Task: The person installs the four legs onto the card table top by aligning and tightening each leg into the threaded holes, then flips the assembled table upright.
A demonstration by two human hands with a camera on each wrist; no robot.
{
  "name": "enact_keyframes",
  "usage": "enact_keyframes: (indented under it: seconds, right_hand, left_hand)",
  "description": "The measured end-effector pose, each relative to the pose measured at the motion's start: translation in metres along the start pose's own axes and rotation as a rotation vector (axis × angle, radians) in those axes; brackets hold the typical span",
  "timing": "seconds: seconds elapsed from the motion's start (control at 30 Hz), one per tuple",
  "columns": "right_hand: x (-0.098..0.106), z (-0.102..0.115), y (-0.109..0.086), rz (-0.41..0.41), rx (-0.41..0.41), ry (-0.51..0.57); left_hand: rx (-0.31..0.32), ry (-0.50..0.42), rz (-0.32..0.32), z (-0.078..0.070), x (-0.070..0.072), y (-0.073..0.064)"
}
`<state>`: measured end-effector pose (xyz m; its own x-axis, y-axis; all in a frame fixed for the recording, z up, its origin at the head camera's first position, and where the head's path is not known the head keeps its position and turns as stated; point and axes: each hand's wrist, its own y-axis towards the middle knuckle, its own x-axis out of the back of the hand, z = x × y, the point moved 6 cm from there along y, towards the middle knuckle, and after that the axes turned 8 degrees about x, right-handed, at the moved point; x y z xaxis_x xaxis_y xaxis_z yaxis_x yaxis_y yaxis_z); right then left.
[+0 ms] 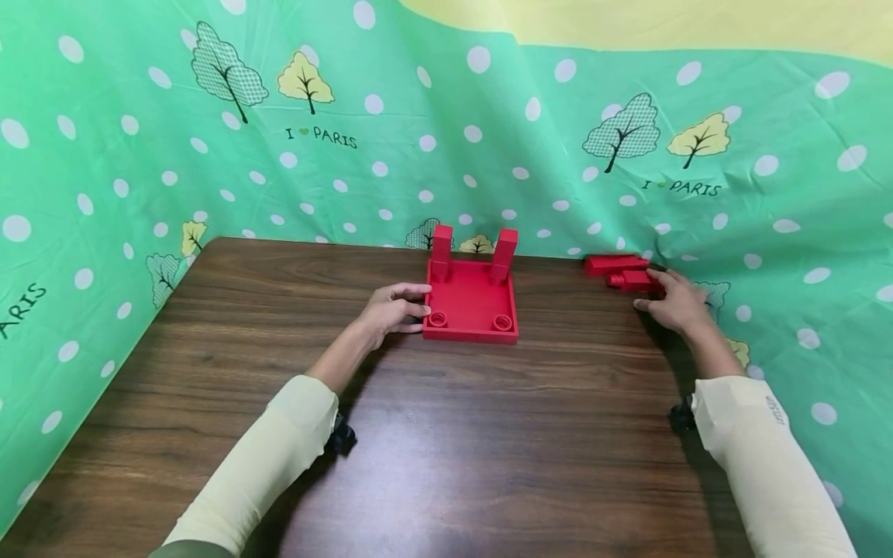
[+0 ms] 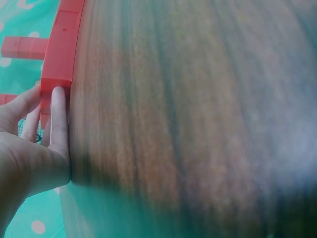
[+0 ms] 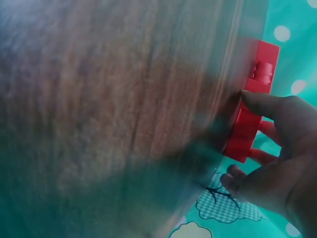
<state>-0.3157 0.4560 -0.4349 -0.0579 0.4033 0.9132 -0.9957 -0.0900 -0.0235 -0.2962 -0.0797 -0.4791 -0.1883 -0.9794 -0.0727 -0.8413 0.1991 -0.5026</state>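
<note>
A shallow red square base (image 1: pixel 470 335) lies on the table with its open side up. Two red posts (image 1: pixel 442 252) stand at its back corners, and ringed round sockets (image 1: pixel 501 322) show at its front corners. My left hand (image 1: pixel 391 311) is at the base's left side, its straight fingers (image 2: pixel 59 116) touching the wall. At the right, my right hand (image 1: pixel 677 301) pinches a red post (image 3: pixel 243 130) with a knobbed, threaded-looking end, thumb on one side and fingers on the other. Another red post (image 1: pixel 614 264) lies just behind it.
The dark wood table (image 1: pixel 446 434) runs back to a green dotted cloth (image 1: pixel 391 194), which hangs behind it and along both sides. My right hand works close to this cloth. A small black device (image 1: pixel 342 435) sits at each sleeve cuff.
</note>
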Motion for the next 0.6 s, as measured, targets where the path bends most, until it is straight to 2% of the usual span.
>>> enact_keyframes:
  seconds: [0.27,0.5,0.6]
  right_hand:
    - [-0.001,0.010,-0.001,-0.024,0.016,-0.012]
    - [-0.004,0.023,-0.002,-0.002,0.000,-0.008]
    - [-0.007,0.031,-0.003,-0.002,0.031,-0.018]
  left_hand:
    - [-0.003,0.016,0.001,0.001,-0.001,0.001]
    - [-0.025,0.033,-0.014,0.002,0.000,-0.002]
    - [-0.041,0.040,-0.014,0.002,0.000,-0.002]
